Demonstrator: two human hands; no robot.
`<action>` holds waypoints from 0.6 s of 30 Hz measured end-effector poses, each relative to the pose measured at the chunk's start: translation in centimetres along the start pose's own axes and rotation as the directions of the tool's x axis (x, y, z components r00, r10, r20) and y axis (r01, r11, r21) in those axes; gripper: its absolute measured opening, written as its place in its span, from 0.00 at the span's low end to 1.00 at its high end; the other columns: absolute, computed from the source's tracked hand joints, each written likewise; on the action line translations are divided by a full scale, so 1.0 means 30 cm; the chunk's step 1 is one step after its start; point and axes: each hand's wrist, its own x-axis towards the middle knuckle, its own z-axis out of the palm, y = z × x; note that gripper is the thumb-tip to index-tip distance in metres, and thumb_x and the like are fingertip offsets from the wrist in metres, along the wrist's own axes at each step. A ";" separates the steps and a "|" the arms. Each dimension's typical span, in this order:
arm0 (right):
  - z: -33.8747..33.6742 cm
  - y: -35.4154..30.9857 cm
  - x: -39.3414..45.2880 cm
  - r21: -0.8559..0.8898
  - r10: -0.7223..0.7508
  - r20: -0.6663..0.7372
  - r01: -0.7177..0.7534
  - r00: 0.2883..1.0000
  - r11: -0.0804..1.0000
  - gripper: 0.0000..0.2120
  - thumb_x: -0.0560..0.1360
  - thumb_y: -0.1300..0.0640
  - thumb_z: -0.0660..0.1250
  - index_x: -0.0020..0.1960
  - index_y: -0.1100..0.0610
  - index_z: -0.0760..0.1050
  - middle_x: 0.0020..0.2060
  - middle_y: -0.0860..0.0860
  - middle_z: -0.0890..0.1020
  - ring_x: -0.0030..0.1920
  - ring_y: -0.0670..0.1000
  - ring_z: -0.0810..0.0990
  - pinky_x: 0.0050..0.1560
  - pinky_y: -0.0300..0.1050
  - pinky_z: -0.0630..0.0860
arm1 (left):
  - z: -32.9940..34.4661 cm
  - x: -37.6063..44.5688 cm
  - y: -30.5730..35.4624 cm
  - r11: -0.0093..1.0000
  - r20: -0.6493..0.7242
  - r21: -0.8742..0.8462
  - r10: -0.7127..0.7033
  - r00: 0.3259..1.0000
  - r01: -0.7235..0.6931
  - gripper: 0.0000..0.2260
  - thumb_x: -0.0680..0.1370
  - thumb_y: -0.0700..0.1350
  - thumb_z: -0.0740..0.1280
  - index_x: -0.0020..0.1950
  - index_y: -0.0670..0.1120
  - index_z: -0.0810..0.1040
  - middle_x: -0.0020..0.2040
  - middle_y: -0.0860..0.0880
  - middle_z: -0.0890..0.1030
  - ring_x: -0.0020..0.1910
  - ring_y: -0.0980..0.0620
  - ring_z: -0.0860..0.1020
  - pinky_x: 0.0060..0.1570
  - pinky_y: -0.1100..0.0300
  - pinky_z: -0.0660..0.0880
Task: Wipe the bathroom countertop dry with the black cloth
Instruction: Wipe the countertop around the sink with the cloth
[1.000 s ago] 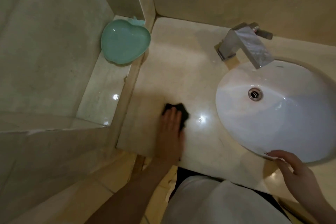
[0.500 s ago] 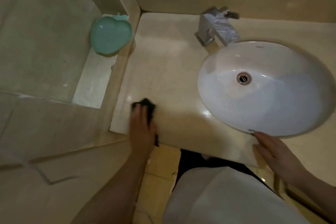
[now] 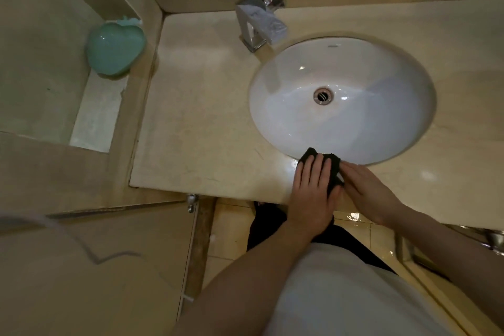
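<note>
Below sink — left hand flat on black cloth.

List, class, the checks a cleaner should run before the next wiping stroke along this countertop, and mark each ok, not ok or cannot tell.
1. Black cloth under the left hand, fingers flat on it: ok.
2. Cloth lies on the countertop, at the front rim of the sink: ok.
3. Right hand out of the cloth's way: not ok, it lies right beside the cloth.
4. Stretch left of the sink free of objects: ok.
5. Countertop already dry: cannot tell; glare only.
6. Green dish off the countertop, on the side ledge: ok.
</note>
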 end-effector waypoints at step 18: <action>0.176 -0.100 0.054 -0.519 -0.065 -0.015 0.048 0.998 0.854 0.56 0.63 0.29 0.68 0.80 0.56 0.51 0.75 0.54 0.62 0.74 0.58 0.61 0.77 0.54 0.54 | -0.243 -0.279 -0.355 0.927 -0.012 -0.333 -0.185 0.983 0.171 0.16 0.83 0.38 0.59 0.67 0.50 0.77 0.70 0.53 0.69 0.70 0.58 0.68 0.66 0.76 0.60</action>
